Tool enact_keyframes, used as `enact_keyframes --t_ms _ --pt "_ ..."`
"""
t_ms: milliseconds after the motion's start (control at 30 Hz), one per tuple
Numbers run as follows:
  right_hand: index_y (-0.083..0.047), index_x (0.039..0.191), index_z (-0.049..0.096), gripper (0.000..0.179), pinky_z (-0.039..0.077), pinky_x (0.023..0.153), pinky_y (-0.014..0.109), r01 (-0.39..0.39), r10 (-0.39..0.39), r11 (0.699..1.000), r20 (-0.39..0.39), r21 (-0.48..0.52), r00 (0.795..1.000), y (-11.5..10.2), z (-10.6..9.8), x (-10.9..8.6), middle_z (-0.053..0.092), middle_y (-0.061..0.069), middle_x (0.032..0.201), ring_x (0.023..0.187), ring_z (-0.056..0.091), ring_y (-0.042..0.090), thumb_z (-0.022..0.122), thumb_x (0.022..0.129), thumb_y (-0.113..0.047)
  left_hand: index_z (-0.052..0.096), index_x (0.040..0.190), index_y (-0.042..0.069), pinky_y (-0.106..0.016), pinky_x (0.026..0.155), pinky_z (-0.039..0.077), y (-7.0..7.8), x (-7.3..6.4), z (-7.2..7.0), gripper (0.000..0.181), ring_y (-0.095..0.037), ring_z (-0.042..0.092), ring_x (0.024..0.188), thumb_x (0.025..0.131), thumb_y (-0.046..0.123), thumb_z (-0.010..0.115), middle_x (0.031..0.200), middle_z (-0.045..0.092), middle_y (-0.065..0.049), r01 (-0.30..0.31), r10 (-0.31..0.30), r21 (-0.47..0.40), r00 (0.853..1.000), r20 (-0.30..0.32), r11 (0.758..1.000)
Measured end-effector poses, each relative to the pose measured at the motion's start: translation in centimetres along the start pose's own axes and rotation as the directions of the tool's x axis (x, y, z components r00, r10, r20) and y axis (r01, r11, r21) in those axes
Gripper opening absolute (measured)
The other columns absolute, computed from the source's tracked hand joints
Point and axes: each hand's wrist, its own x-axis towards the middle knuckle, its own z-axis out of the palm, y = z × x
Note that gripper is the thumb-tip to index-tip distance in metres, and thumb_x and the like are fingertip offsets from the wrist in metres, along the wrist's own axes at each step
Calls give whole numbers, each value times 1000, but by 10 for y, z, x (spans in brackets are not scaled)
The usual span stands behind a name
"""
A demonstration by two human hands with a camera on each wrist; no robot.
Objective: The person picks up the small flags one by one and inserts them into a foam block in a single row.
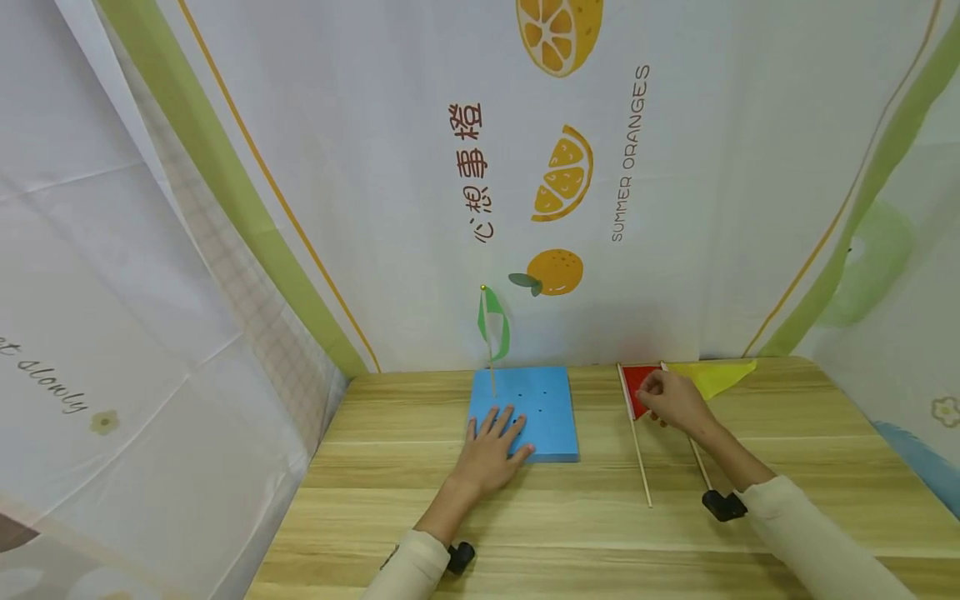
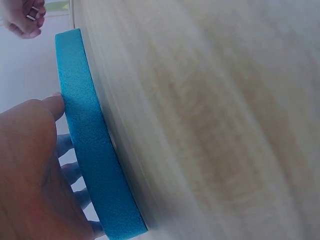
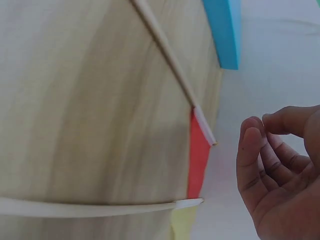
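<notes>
We see the left hand (image 1: 489,457) resting, fingers spread, on the blue block (image 1: 553,429), probably to steady it against the wooden table (image 1: 375,500). The green flag (image 1: 505,332) stands upright on the block, its stick presumably seated in a hole like those visible beside it. To the right, the red flag (image 1: 636,382) and yellow flag (image 1: 716,377) lie with sticks toward us. Above them hangs the right hand (image 1: 675,404), fingers curled to the thumb, apparently holding nothing, though the fingertips partly hide that gap.
</notes>
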Motion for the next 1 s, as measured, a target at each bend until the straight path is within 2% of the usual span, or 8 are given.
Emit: enact_keyframes --t_ms 100,267,400,500,667,767,900,1000 --pt "1 97 61 14 56 51 35 -40 39 999 23 3 999 6 2 -5 67 20 80 62 64 27 58 96 -14 31 155 26 -64 119 15 0 0 0 65 -32 17 152 101 60 34 165 21 -3 0 0 -9 1000 0 1000" --pt "1 94 61 14 53 51 34 -60 61 998 64 -3 996 13 10 -12 65 16 73 59 60 21 59 96 -13 30 156 26 -63 119 15 0 0 -1 64 -32 17 152 101 60 34 165 21 -3 2 -2 -8 1000 4 1000" --pt "-1 88 64 14 47 54 30 -36 41 996 52 -85 998 21 20 -13 62 7 69 59 54 15 62 93 -14 31 155 25 -63 120 16 1 0 -1 64 -32 18 152 101 59 34 164 22 -4 1 -1 -5 1000 0 1000" --pt "-5 76 64 20 43 52 26 -35 41 992 44 -124 998 26 29 -13 57 0 62 55 51 12 67 91 -18 32 155 24 -62 119 18 2 0 -2 64 -32 20 152 101 59 36 164 24 -4 0 0 0 1000 -5 1000" --pt "-14 53 49 42 36 41 24 -82 88 991 59 -108 994 29 39 -12 39 -6 46 42 41 9 71 87 -25 33 155 25 -62 119 18 2 0 -2 64 -32 20 152 101 59 36 164 24 -5 -2 2 9 1000 -7 1000" --pt "-17 49 41 44 31 41 22 -103 111 986 55 -131 992 28 41 -12 35 -8 44 41 36 9 67 85 -18 32 155 25 -62 119 18 2 0 -1 64 -32 19 152 101 60 35 164 23 -4 0 0 13 1000 -2 1000" --pt "-16 47 44 36 30 40 22 -142 150 980 47 -143 988 24 41 -11 40 -6 42 40 38 10 59 79 -10 30 156 27 -62 120 17 2 0 1 65 -31 17 152 101 61 32 165 21 -3 7 -8 21 1000 5 1000" --pt "-13 47 50 31 35 40 23 -150 159 977 52 -152 986 22 40 -11 46 -5 41 40 43 10 57 77 -10 29 156 27 -62 120 15 1 0 0 65 -30 16 153 101 61 31 165 20 -2 13 -13 19 1000 10 1000"
